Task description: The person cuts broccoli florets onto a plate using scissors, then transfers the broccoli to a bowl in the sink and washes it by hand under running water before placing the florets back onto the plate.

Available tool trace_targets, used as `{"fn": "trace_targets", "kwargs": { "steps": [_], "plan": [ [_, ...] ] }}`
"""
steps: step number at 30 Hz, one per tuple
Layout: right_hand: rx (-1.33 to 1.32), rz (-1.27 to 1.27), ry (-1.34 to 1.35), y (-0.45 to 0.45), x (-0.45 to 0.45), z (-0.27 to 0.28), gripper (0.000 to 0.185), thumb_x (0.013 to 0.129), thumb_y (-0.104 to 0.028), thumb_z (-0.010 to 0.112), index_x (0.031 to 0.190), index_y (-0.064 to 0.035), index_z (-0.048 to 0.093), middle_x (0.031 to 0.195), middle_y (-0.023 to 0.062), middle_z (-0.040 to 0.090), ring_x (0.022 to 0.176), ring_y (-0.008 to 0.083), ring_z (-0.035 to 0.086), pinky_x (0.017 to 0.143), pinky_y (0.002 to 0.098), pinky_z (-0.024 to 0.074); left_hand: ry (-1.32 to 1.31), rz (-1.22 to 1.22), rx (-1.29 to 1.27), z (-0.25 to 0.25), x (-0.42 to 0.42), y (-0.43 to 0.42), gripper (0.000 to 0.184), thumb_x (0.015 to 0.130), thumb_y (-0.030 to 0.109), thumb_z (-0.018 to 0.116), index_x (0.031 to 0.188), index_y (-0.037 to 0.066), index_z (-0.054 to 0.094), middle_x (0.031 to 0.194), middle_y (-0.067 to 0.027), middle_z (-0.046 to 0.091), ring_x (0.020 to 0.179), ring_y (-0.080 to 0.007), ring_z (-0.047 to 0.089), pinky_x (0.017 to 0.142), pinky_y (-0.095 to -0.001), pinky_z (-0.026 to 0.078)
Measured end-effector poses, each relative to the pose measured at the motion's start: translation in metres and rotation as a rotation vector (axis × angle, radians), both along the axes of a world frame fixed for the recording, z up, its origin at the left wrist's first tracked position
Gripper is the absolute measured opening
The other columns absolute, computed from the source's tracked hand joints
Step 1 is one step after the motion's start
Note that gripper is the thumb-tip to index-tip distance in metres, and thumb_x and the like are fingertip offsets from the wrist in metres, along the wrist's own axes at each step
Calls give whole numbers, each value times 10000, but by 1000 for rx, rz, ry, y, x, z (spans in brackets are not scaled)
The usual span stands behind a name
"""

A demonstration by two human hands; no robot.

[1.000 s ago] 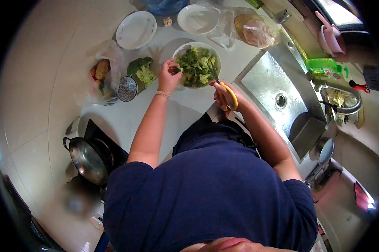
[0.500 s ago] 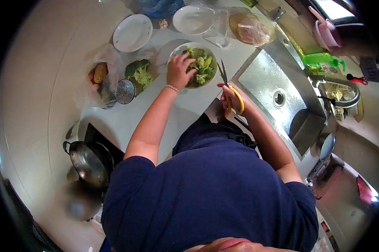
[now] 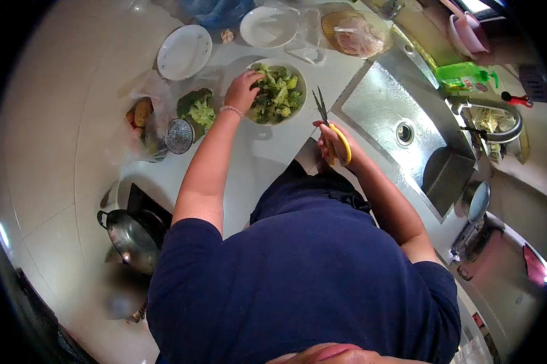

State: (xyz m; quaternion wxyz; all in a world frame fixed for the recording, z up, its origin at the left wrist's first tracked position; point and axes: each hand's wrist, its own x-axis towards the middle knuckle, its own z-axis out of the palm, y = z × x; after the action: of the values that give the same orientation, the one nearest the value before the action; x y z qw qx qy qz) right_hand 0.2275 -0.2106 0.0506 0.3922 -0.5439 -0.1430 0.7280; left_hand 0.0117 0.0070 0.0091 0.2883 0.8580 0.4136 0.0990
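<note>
My left hand (image 3: 242,91) is at the left side of a white bowl (image 3: 305,91), its fingers stretched over the rim onto the cut broccoli florets (image 3: 279,91). No piece shows in its grip. To the right of the bowl, my right hand (image 3: 340,138) holds scissors (image 3: 347,148) by their yellow handles. The dark blades point up and away from me, slightly parted. Left of the bowl lies a larger head of broccoli (image 3: 197,109) on the counter, beside a round metal-topped container (image 3: 180,135).
A sink (image 3: 388,121) lies to the right with a faucet (image 3: 507,142) and a green soap bottle (image 3: 461,77). Two white plates (image 3: 184,52) and a yellowish dish (image 3: 376,27) with a bagged item stand at the back. A bag of potatoes (image 3: 143,112) and a wok (image 3: 134,239) are left.
My left hand has drawn left from over the florets to the bowl's left edge, its fingers closer together. My right hand keeps the scissors in nearly the same place. The view has shifted slightly.
</note>
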Motion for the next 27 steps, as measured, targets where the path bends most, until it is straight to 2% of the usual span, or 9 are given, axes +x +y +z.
{"fn": "trace_targets", "kwargs": {
  "steps": [1,3,7,10,13,14,20,23,27],
  "plan": [
    [4,7,14,0,0,2,383,880,-354,470,1140,-73,477,658,10,486,484,96,473,439,233,408,0,34,-83,-1,-2,1,399,693,104,653,1080,164,577,1165,-121,502,1087,-309,451,923,-378,379],
    [14,18,41,1,2,11,400,846,-377,546,1116,-86,501,656,-3,482,523,81,473,444,234,421,7,46,8,4,1,-1,422,690,96,652,1097,172,568,1172,-123,500,1075,-306,464,922,-376,382],
    [21,5,37,-1,1,5,393,846,-370,548,1112,-84,503,659,0,487,519,80,472,444,230,421,215,-97,204,35,14,-30,463,687,75,650,1127,177,549,1194,-116,494,1060,-299,483,914,-374,392],
    [37,24,9,-2,2,10,383,862,-354,515,1123,-76,492,665,9,493,507,90,480,447,230,417,277,-105,172,5,1,-27,491,676,83,666,1142,164,535,1199,-114,490,1081,-284,472,902,-375,401],
    [42,42,-25,-4,1,7,371,891,-333,452,1145,-63,469,674,24,502,479,110,491,452,235,408,18,-14,-34,9,0,-11,491,657,101,685,1125,140,542,1168,-129,510,1068,-276,488,889,-376,409],
    [35,40,-30,-5,0,5,372,891,-334,452,1145,-63,470,673,24,502,478,110,491,451,235,406,-23,14,-44,15,1,-12,441,662,117,693,1084,120,565,1050,-131,575,974,-264,547,831,-356,443],
    [27,52,-22,-1,-3,9,383,890,-336,452,1150,-56,469,671,22,502,470,105,484,448,228,399,-90,253,-240,8,-8,-4,296,706,126,689,984,82,599,830,-88,625,771,-179,600,707,-281,473],
    [34,54,-4,-1,-3,5,397,871,-357,496,1138,-64,480,666,12,483,494,96,473,449,230,415,-285,325,-335,-10,-18,-4,255,720,121,684,951,51,600,806,-68,629,751,-135,594,688,-263,476],
    [30,52,1,0,-5,5,403,864,-368,513,1136,-72,484,664,8,476,491,92,465,441,230,422,-483,435,-243,-7,-21,-10,230,733,112,676,936,34,603,782,-35,632,709,-107,586,651,-244,477]
  ]
}}
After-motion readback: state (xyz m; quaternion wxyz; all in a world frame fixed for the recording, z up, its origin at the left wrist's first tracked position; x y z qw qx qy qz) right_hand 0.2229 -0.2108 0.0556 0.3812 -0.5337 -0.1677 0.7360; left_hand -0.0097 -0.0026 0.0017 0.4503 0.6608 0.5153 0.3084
